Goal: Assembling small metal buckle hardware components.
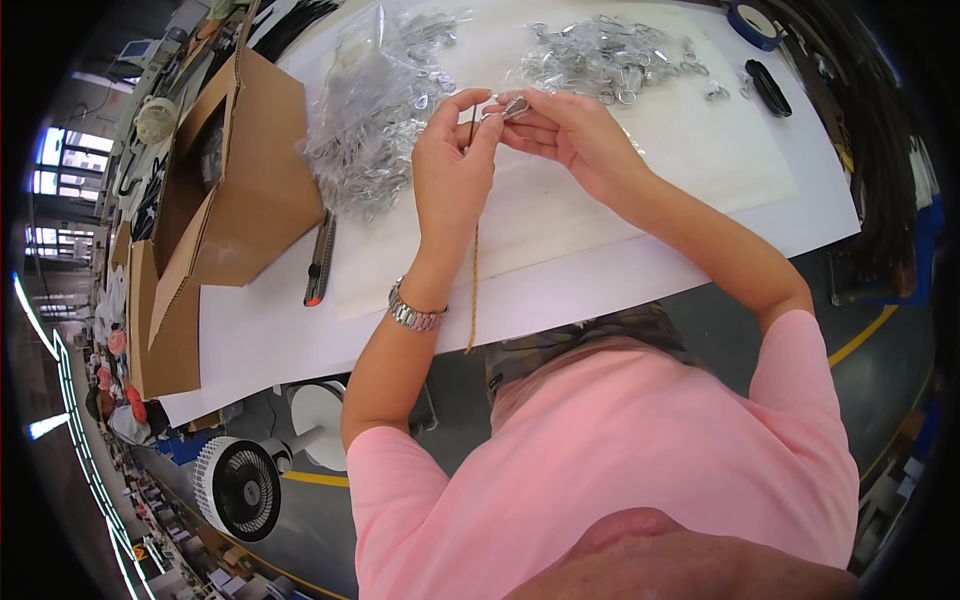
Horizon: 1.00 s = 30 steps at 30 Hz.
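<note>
Over the white-covered table, both my hands meet fingertip to fingertip. My left hand (455, 165), a metal watch on its wrist, is closed with thumb and forefinger pinching a thin brown cord (475, 285). The cord hangs straight down past the table's front edge. Between the fingertips shows a small silver metal clasp (515, 106), which my right hand (575, 135) pinches from the right. Fingers partly cover where clasp and cord come together, so I cannot tell whether they are joined. Beyond my hands lie a clear plastic bag of silver clasps (370, 130) and a loose heap of similar clasps (610, 60).
An open cardboard box (250, 180) stands at the left, with a utility knife (320, 258) beside it. At the far right are a blue tape roll (755, 25) and a black oblong object (768, 88). A fan (240, 488) stands below the table's front edge.
</note>
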Tool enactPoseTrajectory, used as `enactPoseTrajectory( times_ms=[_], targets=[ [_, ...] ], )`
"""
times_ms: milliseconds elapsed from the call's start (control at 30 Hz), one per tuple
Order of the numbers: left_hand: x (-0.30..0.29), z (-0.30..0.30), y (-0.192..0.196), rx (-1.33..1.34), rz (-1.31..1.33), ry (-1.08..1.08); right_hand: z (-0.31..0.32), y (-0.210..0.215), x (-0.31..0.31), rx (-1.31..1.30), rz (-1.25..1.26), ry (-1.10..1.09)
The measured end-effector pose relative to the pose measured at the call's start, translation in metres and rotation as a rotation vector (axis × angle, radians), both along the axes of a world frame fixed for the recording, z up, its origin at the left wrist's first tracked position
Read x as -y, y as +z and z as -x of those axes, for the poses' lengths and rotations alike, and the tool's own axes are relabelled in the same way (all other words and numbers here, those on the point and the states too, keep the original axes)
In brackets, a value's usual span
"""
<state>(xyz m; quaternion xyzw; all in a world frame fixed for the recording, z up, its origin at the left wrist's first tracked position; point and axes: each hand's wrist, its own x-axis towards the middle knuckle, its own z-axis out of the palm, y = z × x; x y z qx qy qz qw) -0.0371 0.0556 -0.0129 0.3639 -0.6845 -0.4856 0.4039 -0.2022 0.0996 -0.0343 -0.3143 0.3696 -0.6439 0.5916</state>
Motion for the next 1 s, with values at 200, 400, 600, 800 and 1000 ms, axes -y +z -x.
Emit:
enactPoseTrajectory(
  times_ms=[200,400,600,800,1000],
  targets=[
    [0.002,0.0,-0.001,-0.058,-0.118,-0.131,0.003,-0.005,0.002,-0.003,0.068,0.114],
    [0.012,-0.004,-0.003,-0.22,-0.249,-0.298,0.004,-0.017,0.006,-0.052,0.046,0.205],
    [0.026,-0.025,0.006,-0.308,-0.428,-0.289,-0.002,0.015,0.001,-0.055,0.018,0.16],
    [0.026,-0.02,0.007,-0.242,-0.39,-0.317,0.022,0.005,0.01,-0.11,0.0,0.522],
    [0.022,-0.017,0.0,-0.017,-0.152,-0.166,0.017,0.015,0.004,-0.388,-0.088,0.43]
  ],
)
